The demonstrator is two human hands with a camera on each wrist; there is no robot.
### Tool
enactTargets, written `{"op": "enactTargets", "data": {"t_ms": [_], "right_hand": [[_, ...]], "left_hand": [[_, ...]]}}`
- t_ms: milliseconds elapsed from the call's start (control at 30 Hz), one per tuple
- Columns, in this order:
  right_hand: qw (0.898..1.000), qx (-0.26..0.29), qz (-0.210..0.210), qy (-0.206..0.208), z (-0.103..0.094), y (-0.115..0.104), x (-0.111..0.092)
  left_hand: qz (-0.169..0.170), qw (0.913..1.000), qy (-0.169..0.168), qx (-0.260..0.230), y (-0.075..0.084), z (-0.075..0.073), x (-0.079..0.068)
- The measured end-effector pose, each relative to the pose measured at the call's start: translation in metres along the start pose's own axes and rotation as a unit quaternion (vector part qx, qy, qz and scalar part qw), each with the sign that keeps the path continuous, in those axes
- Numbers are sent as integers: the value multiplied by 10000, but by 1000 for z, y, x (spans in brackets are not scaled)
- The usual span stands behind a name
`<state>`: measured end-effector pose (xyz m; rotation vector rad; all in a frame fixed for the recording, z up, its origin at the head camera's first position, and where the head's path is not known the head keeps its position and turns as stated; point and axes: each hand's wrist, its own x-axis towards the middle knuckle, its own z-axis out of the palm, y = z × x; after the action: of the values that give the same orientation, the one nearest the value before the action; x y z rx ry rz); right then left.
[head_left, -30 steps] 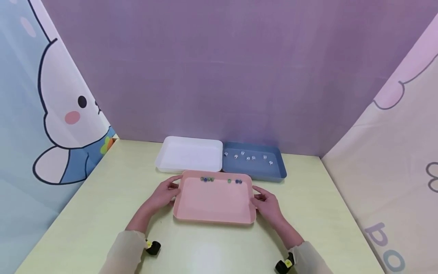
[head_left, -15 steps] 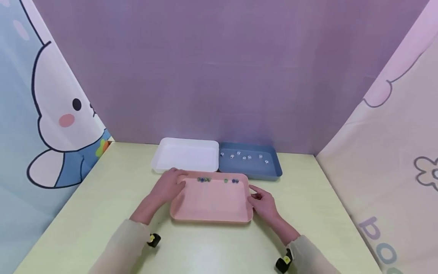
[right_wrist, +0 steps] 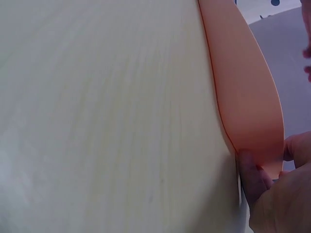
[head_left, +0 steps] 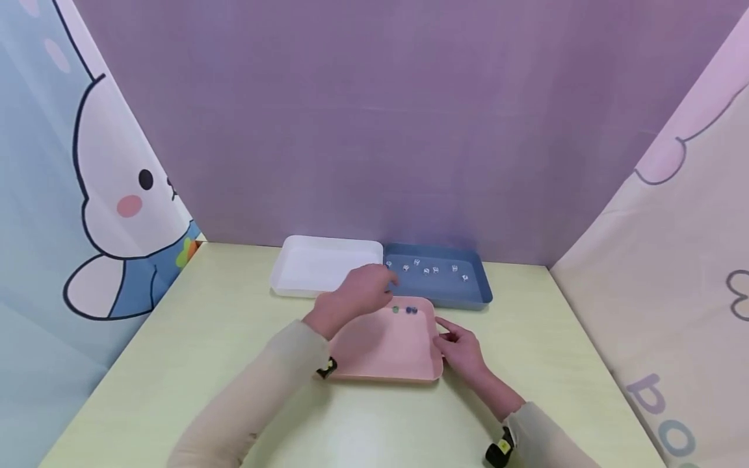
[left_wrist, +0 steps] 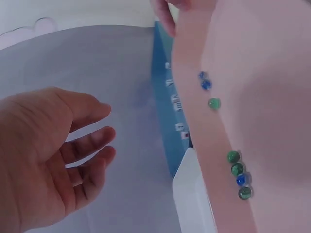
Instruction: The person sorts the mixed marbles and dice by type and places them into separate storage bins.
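Note:
A pink tray (head_left: 389, 354) lies on the table, with several green and blue glass marbles (left_wrist: 237, 169) along its far wall. My right hand (head_left: 464, 354) holds the tray's right edge; in the right wrist view fingers show on both sides of the pink wall. Over the tray's far edge hovers my left hand (head_left: 361, 289), covering some marbles in the head view. Its loosely bent fingers have nothing between them in the left wrist view, and its fingertips overlap the blue tray's near left corner. That blue tray (head_left: 433, 292) bears several small white dice (head_left: 435, 270).
A white tray (head_left: 322, 263) stands left of the blue tray, both behind the pink one. A purple backdrop (head_left: 374, 130) rises behind the table (head_left: 351, 422). Printed cloths (head_left: 111, 195) flank it left and right.
My left hand has let go of the pink tray's left edge and moved right and forward across it, towards the blue tray. My right hand stays at the tray's right edge.

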<state>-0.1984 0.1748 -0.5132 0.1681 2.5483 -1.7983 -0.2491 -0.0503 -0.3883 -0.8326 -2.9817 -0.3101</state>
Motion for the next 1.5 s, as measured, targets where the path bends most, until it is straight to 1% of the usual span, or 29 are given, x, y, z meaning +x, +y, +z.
{"op": "enactTargets", "data": {"t_ms": [100,200,267,400,500,567,733,833,900,967,1067,1267,1500], "right_hand": [[10000,36,19,-46,-4,0,0],[10000,52,24,-76,-6,0,0],[9999,53,38,-80,-7,1,-1],[9999,102,61,-54,-7,3,-2],[9999,108,50,-55,-5,4,-3],[9999,108,61,-43,-3,4,-3],[9996,245,22,-118,0,5,-4],[9992,351,-5,-198,0,5,-4],[9990,378,-18,-221,-1,4,-4],[9991,386,-10,-201,-2,4,-3],[9988,428,-54,-223,-3,2,-3],[9981,524,-87,-298,-3,0,-2],[9984,482,-46,-276,-3,0,-4]], "left_hand": [[120,9988,-9,471,9,7,18],[253,9955,27,917,13,21,32],[364,9939,32,1043,13,32,38],[559,9910,-93,1214,13,53,47],[566,9905,-217,1237,11,65,49],[526,9908,-265,1216,10,70,49],[473,9928,-237,1076,8,77,50],[445,9939,-257,978,7,82,53],[498,9939,-292,945,7,85,56],[625,9934,-266,924,6,88,59],[742,9923,-252,956,7,92,63],[658,9913,-408,1063,10,94,65],[898,9882,-335,1198,12,95,64]]}}
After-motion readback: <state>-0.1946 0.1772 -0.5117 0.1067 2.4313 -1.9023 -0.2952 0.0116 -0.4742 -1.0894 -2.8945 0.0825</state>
